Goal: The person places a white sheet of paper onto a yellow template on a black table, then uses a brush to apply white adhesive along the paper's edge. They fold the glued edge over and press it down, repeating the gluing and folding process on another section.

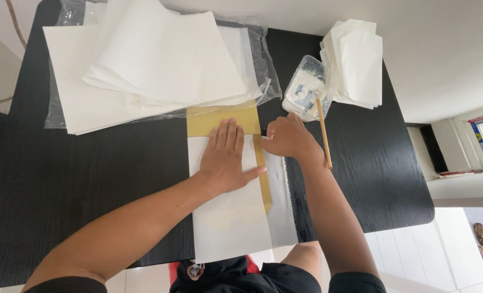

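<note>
The left hand (225,157) lies flat, palm down and fingers together, on a white sheet (228,211) that reaches to the near edge of the black table (89,179). The right hand (287,137) is loosely curled just beside it, its fingertips pressing at the sheet's right border where a yellow-brown board (222,122) shows. That board sticks out from under the sheet as a band along the top and a narrow strip down the right side. Whether the right hand pinches anything is hard to tell.

Toward the far left corner, a big stack of white paper (149,59) rests on a clear plastic wrapper (263,65), overlapping the board's far edge. Near the far right edge sits a clear plastic tub (305,89) with white paste, and 1 thin wooden stick (323,133) leans out of it toward the right wrist. A smaller pile of white sheets (355,62) lies touching the tub on its right.
</note>
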